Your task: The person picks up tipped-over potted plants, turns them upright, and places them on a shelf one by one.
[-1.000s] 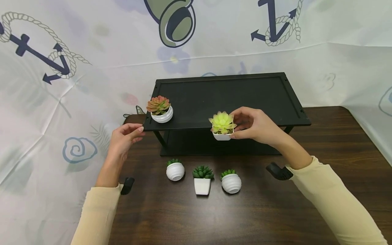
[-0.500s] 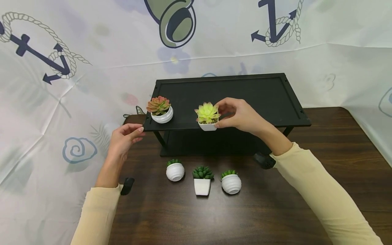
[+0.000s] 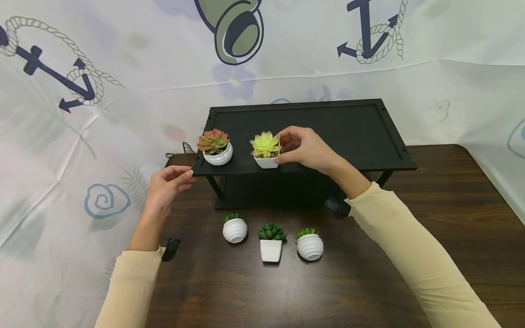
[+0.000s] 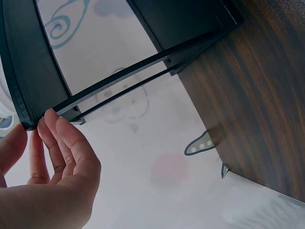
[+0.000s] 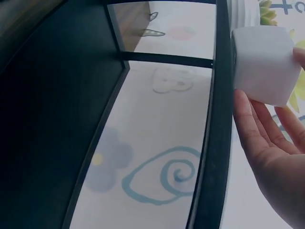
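My right hand (image 3: 301,148) pinches the square white pot of a yellow-green succulent (image 3: 266,146) between thumb and fingers, at the front edge of the black shelf's (image 3: 320,132) top board. In the right wrist view the pot's white wall (image 5: 264,64) is right beside the board's edge; whether its base bears on the board I cannot tell. At the front left corner, my left hand (image 3: 168,184) pinches the top board, as the left wrist view shows with thumb and fingertips (image 4: 50,114) on the corner. A reddish succulent (image 3: 215,146) in a round white pot stands on the board's left end.
In front of the shelf, a green succulent in a round pot (image 3: 235,229), one in a square pot (image 3: 270,249) and another round one (image 3: 309,246) lie on the brown wooden table (image 3: 369,282). A printed cloth (image 3: 164,59) hangs behind and at the left.
My right hand has carried the yellow-green succulent left and back, from before the shelf's front to its front edge, nearer the reddish one. My left hand has stayed at the corner.
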### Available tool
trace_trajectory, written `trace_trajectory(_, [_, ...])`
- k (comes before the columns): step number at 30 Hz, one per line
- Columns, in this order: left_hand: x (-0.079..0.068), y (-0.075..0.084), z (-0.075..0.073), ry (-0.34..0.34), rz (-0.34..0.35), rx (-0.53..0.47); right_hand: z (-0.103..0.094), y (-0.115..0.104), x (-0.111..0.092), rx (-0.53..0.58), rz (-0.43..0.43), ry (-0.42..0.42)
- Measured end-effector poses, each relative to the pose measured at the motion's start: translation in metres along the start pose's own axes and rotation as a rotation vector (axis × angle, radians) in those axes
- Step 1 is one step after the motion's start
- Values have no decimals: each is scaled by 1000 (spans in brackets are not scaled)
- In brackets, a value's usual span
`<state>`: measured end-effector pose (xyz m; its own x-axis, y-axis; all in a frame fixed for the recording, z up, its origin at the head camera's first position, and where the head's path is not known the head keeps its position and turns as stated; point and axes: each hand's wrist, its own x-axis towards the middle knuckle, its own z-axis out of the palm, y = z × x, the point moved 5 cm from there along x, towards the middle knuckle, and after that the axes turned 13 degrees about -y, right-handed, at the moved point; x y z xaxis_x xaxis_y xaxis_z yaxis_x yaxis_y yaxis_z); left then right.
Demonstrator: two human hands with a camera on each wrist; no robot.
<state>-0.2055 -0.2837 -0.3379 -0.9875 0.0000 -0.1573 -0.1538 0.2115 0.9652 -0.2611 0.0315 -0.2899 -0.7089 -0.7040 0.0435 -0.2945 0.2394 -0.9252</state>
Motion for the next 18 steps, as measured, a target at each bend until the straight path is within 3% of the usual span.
trace_trajectory(18, [0, 0, 1, 4, 7, 0, 11, -1, 25, 53, 45, 13])
